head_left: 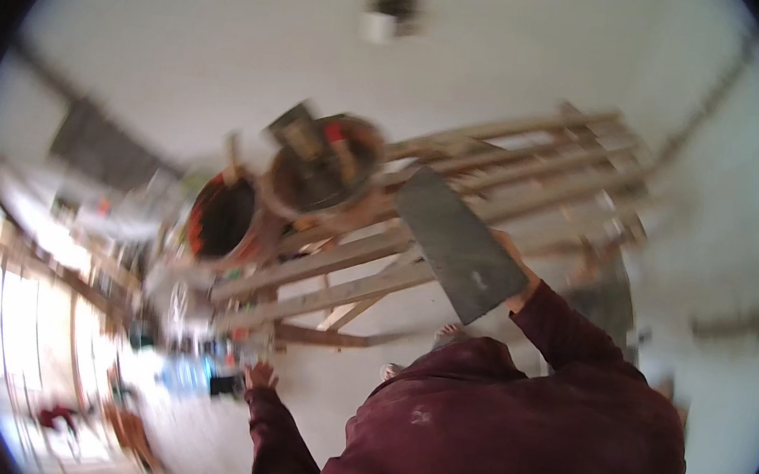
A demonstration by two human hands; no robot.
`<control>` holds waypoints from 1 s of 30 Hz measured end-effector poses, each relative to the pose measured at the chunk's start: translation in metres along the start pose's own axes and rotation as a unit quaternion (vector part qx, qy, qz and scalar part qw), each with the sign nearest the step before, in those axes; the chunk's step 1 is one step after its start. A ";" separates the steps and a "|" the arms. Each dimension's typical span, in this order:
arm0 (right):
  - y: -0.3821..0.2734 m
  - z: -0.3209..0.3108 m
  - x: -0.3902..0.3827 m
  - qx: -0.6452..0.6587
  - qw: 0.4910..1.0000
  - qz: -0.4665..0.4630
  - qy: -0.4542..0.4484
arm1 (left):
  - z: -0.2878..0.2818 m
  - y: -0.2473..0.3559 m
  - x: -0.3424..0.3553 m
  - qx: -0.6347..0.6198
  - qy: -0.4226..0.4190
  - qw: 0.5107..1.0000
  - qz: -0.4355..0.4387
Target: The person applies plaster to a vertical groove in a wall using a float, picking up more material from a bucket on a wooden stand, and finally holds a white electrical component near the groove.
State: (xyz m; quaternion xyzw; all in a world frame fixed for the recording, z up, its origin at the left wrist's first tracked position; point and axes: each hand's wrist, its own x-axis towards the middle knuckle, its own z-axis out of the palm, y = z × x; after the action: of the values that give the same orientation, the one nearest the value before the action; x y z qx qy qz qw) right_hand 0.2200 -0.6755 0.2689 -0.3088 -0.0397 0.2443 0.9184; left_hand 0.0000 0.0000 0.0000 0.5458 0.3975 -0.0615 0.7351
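Note:
My right hand (526, 286) is wrapped round the far side of a plastering trowel (461, 245), whose flat grey rectangular blade faces up at me. The blade covers its handle and most of my fingers. One pale smear marks the blade near its lower corner. Low on the left, my left hand (261, 377) hangs out from my body with its fingers apart and nothing seen in it. Just left of that hand is a small black thing (226, 385), too blurred to name.
Beyond the trowel, a slatted wooden trestle (348, 275) slants across. Two buckets stand on its left part: one bucket (255, 248) with a stick-like handle, another bucket (286, 182) with tools across its top. Bright windows (15, 321) and blurred clutter lie to the left.

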 end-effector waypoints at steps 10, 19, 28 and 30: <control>0.159 -0.148 -0.272 0.177 0.882 -0.174 0.400 | 0.099 0.052 0.119 -0.125 -0.019 0.990 -0.054; 0.310 -0.162 -0.361 0.243 0.769 -0.209 0.553 | 0.096 0.046 0.144 -0.076 -0.055 0.995 -0.028; 0.210 -0.196 -0.326 0.155 0.872 -0.134 0.444 | 0.111 0.013 0.145 -0.101 -0.011 0.995 -0.017; 0.177 -0.205 -0.313 0.122 0.875 -0.120 0.453 | 0.097 0.018 0.137 -0.089 -0.057 0.994 -0.013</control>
State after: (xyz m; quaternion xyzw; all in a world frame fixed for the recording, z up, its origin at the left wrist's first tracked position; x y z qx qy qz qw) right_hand -0.0840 -0.8136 0.0238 -0.2642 0.3739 -0.0314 0.8885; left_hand 0.1522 -0.0284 -0.0676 0.4689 0.3656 -0.0663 0.8013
